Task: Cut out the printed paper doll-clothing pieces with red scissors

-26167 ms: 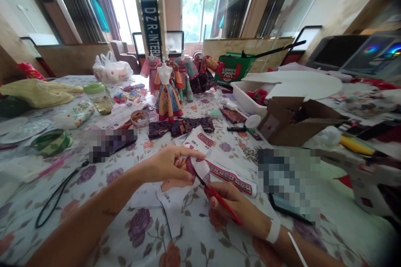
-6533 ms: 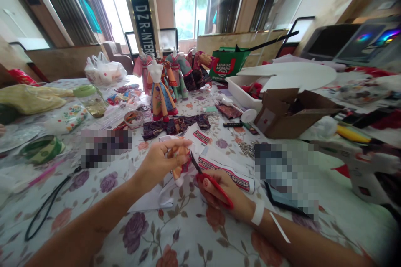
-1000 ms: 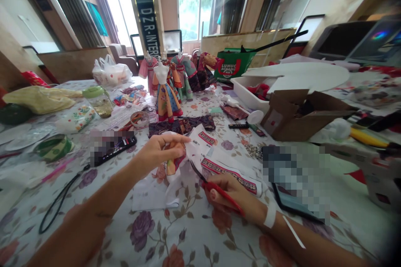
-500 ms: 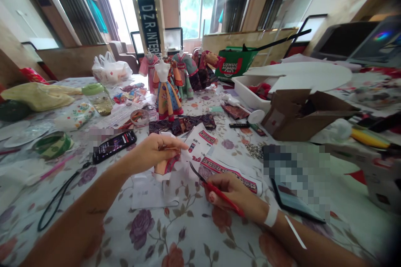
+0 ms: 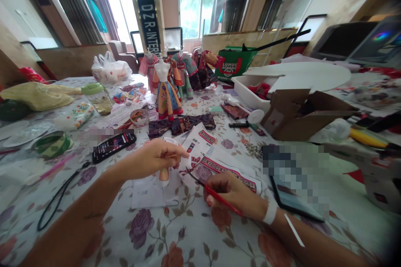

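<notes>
My left hand point(image 5: 161, 156) is closed on a piece of printed fabric point(image 5: 163, 174), white with an orange part that hangs below the fingers. In my right hand point(image 5: 221, 189) are red-handled tweezers point(image 5: 224, 202), whose thin dark tip points up and left, just right of the fabric. Behind and between the hands lie printed pattern sheets point(image 5: 232, 171) with red and black borders. A white sheet point(image 5: 147, 194) lies flat below my left hand. Farther back stands a small dress form point(image 5: 167, 91) in an orange and blue skirt.
A phone point(image 5: 114, 148) with a cord lies left of my left hand, near a green tape roll point(image 5: 53, 145). On the right are a tablet point(image 5: 294, 200) and an open cardboard box point(image 5: 291, 112). Dark patterned cloth point(image 5: 197, 123) and a lidded jar point(image 5: 97, 99) are farther back.
The fabric in my left hand has turned and folded, so less of its orange and red print shows. The tool in my right hand has shifted slightly left.
</notes>
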Demonstrator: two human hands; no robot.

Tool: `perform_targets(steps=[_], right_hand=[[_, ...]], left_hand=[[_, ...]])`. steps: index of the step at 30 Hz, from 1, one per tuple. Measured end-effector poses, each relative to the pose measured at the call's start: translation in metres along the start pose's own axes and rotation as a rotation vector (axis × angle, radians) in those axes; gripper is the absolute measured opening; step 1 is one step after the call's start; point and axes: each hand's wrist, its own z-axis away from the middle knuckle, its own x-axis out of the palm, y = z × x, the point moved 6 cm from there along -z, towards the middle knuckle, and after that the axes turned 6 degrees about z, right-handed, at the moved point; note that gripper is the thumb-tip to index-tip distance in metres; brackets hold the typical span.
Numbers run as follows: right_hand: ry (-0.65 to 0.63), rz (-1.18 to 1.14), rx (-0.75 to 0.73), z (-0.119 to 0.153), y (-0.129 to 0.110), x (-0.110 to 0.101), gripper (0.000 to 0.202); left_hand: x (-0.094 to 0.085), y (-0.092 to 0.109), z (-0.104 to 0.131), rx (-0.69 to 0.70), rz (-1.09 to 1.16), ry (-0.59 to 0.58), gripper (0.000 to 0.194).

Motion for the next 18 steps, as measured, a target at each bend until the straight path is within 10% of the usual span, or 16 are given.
perform_targets(steps=[18], right_hand=[[-0.199, -0.114, 0.142, 0.004, 0.001, 0.011, 0.034]], left_hand=[[0.017, 0.015, 0.005, 0.028, 0.124, -0.225, 0.034]])
